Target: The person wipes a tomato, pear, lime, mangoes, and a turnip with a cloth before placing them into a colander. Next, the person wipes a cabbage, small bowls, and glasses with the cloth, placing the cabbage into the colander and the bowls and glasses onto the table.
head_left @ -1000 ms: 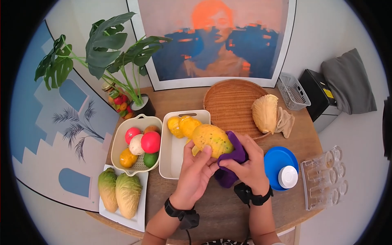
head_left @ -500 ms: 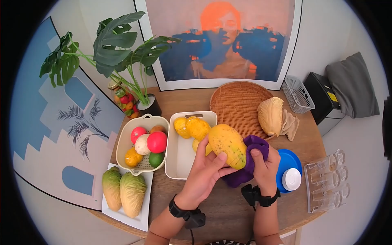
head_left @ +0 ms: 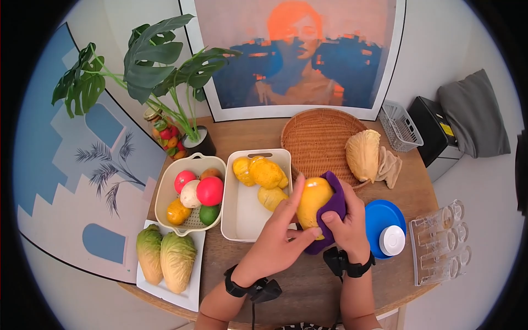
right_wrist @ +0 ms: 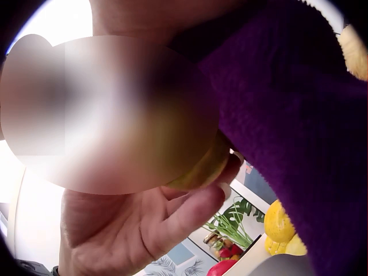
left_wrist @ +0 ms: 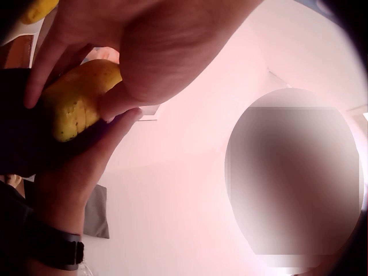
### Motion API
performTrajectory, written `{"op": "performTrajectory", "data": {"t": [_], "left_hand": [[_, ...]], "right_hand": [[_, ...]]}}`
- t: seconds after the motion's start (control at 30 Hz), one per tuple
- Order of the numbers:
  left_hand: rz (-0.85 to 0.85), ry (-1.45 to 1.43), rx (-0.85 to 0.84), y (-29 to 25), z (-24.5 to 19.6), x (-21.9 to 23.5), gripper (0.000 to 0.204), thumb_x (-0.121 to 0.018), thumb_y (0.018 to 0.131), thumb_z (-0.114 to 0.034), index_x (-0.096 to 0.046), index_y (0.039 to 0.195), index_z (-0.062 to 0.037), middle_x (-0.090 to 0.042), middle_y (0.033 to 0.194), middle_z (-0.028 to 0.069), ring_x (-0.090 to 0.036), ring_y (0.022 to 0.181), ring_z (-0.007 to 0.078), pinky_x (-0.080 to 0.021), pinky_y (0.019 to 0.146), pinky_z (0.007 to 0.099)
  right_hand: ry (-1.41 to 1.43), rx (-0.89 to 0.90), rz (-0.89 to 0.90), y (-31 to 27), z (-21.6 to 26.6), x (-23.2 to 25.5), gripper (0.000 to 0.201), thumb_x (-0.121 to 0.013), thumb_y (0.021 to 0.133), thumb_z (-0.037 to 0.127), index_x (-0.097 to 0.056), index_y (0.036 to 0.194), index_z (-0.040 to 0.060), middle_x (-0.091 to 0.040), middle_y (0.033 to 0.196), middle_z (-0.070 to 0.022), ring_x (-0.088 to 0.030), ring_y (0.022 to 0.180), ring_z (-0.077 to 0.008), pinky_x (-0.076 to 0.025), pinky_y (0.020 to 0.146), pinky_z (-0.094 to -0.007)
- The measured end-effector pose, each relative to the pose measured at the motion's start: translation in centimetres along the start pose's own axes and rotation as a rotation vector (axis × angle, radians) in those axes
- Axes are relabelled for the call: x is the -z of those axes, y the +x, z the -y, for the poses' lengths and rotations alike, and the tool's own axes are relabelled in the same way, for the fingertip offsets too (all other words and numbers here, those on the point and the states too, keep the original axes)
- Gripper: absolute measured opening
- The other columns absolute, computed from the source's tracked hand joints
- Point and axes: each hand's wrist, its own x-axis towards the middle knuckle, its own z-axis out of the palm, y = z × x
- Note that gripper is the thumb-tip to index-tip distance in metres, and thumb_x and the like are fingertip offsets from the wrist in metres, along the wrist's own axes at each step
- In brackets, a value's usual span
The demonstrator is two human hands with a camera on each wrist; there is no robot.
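Just now, we have turned the yellow fruit [head_left: 313, 199] in our grip. A moment ago its broad, speckled flank lay slanted toward the head camera, its greenish end pointing down and to the right; now it stands more steeply, and that camera gets a smooth, glossy yellow face. The green-tinged, spotted end shows in the left wrist view instead.

The purple cloth [head_left: 336, 203] has changed its lie too. Earlier it bunched beside the fruit's right end; at present it wraps the right side and reaches below the lower part. Our right hand [head_left: 352, 230] has its fingers clamped on this cloth, thumb in front, pressing it to the skin. Our left hand [head_left: 278, 236] grips the bare fruit, fingers along its left side and thumb at the bottom end.

So the fruit is in the air over the bench [head_left: 294, 289], between both hands, just right of the white bin [head_left: 237, 221], where other yellow fruits [head_left: 266, 174] lie untouched. We read the turn as bringing a fresh side under the cloth, so the wiping seems midway rather than finished. How much skin is already clean we cannot tell, since the cloth and our fingers hide much of it.
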Motion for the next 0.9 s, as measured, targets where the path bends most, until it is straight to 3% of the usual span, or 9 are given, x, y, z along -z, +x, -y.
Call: {"op": "performTrajectory", "data": {"t": [0.17,0.23,0.43,0.6,0.73,0.8,0.9], "left_hand": [[0.058,0.231,-0.004,-0.3,-0.6,0.1,0.092,-0.070,0.087,-0.006,-0.010,0.157,-0.0140,-0.043,0.137,0.0154,-0.054,0.118,0.0247,-0.054,0.088,0.0323],[0.057,0.257,0.016,-0.4,-0.9,0.2,0.093,-0.071,0.086,-0.006,-0.011,0.157,-0.0138,-0.044,0.135,0.0159,-0.053,0.118,0.0256,-0.054,0.090,0.0329],[0.132,0.159,0.004,-0.8,-0.9,0.7,0.095,-0.070,0.086,-0.004,-0.008,0.157,-0.0149,-0.036,0.142,0.0157,-0.047,0.127,0.0271,-0.050,0.098,0.0373],[0.167,0.146,0.023,-0.6,-0.5,0.6,0.099,-0.068,0.083,0.005,-0.006,0.157,-0.0164,-0.027,0.149,0.0143,-0.046,0.129,0.0267,-0.050,0.098,0.0363],[0.119,-0.009,0.054,-0.1,-0.1,0.8,0.099,-0.068,0.083,0.007,-0.007,0.157,-0.0150,-0.027,0.151,0.0131,-0.047,0.130,0.0258,-0.050,0.097,0.0353],[0.009,-0.074,0.007,0.0,0.4,0.8,0.099,-0.069,0.081,0.004,-0.010,0.157,-0.0187,-0.040,0.128,0.0151,-0.052,0.117,0.0264,-0.053,0.095,0.0350],[-0.080,0.044,-0.040,0.0,2.0,1.2,0.100,-0.072,0.080,0.002,-0.009,0.156,-0.0126,-0.041,0.129,0.0148,-0.054,0.117,0.0266,-0.052,0.094,0.0342]], "right_hand": [[-0.047,0.050,0.023,0.1,0.4,0.1,0.059,-0.075,0.082,0.034,-0.057,0.125,-0.0031,-0.068,0.095,-0.0125,-0.065,0.087,-0.0183,-0.051,0.078,-0.0313],[0.015,-0.134,0.038,0.0,1.3,0.2,0.053,-0.073,0.085,0.031,-0.058,0.123,-0.0031,-0.068,0.094,-0.0117,-0.063,0.085,-0.0158,-0.051,0.077,-0.0295],[0.212,-0.222,-0.157,-0.1,1.6,-0.1,0.030,-0.059,0.097,0.021,-0.063,0.112,-0.0040,-0.068,0.092,-0.0052,-0.059,0.080,-0.0089,-0.049,0.074,-0.0251],[0.239,-0.257,-0.156,-0.1,1.5,0.2,0.026,-0.058,0.098,0.018,-0.064,0.111,-0.0039,-0.068,0.094,-0.0040,-0.058,0.084,-0.0081,-0.049,0.075,-0.0244],[0.236,-0.256,-0.069,0.1,1.8,-0.1,0.034,-0.064,0.093,0.017,-0.061,0.120,-0.0037,-0.067,0.097,-0.0045,-0.058,0.087,-0.0082,-0.049,0.077,-0.0245],[0.127,-0.223,0.051,0.1,1.7,0.2,0.060,-0.078,0.080,0.019,-0.054,0.130,-0.0027,-0.065,0.107,-0.0089,-0.061,0.095,-0.0135,-0.050,0.084,-0.0284],[0.063,-0.135,0.102,0.4,1.9,-0.5,0.069,-0.080,0.078,0.022,-0.049,0.135,-0.0019,-0.064,0.114,-0.0119,-0.061,0.104,-0.0172,-0.048,0.091,-0.0314]]}}
